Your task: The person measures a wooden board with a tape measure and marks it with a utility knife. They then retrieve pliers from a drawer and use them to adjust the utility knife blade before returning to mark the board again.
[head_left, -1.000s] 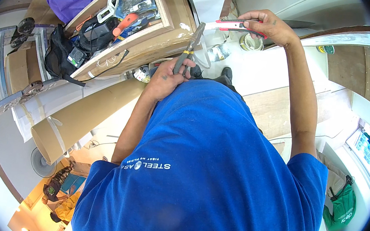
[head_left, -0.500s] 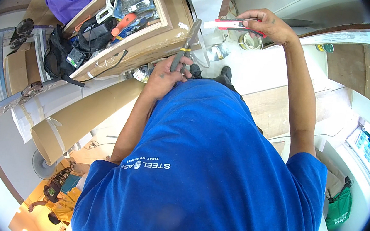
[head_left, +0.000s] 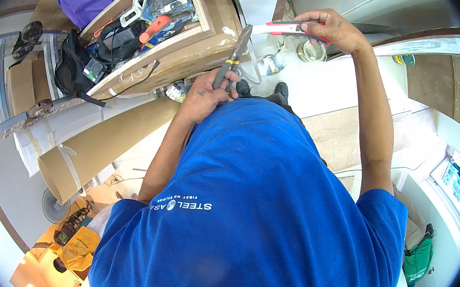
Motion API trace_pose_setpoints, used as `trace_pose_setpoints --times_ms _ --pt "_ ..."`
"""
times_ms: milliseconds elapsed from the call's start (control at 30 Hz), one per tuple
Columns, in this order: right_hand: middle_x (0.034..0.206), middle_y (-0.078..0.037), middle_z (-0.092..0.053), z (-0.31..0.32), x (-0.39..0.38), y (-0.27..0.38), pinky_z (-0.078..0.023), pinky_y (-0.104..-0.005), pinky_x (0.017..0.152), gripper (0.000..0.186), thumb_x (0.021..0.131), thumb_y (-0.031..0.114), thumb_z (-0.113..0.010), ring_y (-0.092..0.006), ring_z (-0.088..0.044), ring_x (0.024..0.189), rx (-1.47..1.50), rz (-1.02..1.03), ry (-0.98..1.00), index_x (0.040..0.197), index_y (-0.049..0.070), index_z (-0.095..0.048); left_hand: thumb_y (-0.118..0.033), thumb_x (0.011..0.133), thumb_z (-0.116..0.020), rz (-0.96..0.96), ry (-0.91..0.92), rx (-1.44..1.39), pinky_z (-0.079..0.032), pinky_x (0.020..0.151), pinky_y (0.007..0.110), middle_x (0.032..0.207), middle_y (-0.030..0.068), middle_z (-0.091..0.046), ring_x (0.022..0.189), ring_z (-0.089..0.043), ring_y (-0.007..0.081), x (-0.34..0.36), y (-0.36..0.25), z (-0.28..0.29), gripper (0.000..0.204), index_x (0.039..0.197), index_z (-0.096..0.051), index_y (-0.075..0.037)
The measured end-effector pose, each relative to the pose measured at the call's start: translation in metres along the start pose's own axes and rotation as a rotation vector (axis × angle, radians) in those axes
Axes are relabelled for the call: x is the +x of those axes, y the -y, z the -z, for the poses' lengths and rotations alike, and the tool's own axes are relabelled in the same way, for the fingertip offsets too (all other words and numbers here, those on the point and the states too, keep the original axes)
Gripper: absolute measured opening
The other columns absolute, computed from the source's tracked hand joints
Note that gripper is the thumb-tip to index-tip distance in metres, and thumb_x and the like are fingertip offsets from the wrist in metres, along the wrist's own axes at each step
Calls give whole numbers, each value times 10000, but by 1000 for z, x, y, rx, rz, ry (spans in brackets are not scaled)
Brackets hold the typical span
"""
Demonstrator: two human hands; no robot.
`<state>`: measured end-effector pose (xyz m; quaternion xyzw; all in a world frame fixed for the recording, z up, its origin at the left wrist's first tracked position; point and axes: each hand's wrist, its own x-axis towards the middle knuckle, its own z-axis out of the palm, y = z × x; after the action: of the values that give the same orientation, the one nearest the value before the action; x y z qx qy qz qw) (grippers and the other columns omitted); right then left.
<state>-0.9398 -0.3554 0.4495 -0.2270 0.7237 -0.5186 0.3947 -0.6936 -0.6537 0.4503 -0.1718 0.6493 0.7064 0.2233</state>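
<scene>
My left hand (head_left: 207, 96) is closed around the handles of a pair of pliers (head_left: 233, 63), dark metal with yellow bands near the pivot. The jaws point up and away from me. In my right hand (head_left: 333, 32), out at the far right, is a red and black utility knife (head_left: 286, 28), gripped between thumb and fingers. Its blade end points left and meets the tip of the pliers' jaws; whether the jaws grip the blade is too small to tell. Both tools are held in the air in front of my blue shirt (head_left: 269, 193).
A wooden tray (head_left: 206, 19) of tools, with an orange-handled tool (head_left: 155, 28), stands at the far left. A black bag (head_left: 73, 63) hangs beside it. Below lies a large cardboard tube (head_left: 106, 138). A jar (head_left: 311, 52) sits beyond my right wrist. A person in yellow (head_left: 79, 248) is at lower left.
The pliers' handles look slightly farther apart, and the knife has shifted a little left toward the jaws. At lower left, the person in yellow has changed posture.
</scene>
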Motion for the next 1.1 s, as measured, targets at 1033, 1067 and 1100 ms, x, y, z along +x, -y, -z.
trace_pose_setpoints --times_ms 1033,1067,1100 --pt "956 -65 -753 -4 7 0 -551 -238 712 377 969 259 -726 -80 -642 762 -61 0 18 1262 21 -739 47 821 -529 -26 -64 199 -451 635 262 803 33 -625 695 -564 117 3 13 6 219 987 -634 -51" --pt "954 -66 -752 -4 8 0 -550 -238 710 377 969 258 -726 -79 -642 762 -64 5 23 1262 22 -739 47 822 -529 -32 -67 196 -450 634 261 801 31 -623 694 -563 117 4 14 6 219 988 -634 -51" --pt "951 -67 -751 -4 8 0 -548 -239 707 376 969 257 -726 -79 -642 761 -68 9 28 1262 22 -739 47 821 -530 -30 -64 197 -448 632 262 797 30 -619 691 -559 117 4 15 6 216 984 -633 -50"
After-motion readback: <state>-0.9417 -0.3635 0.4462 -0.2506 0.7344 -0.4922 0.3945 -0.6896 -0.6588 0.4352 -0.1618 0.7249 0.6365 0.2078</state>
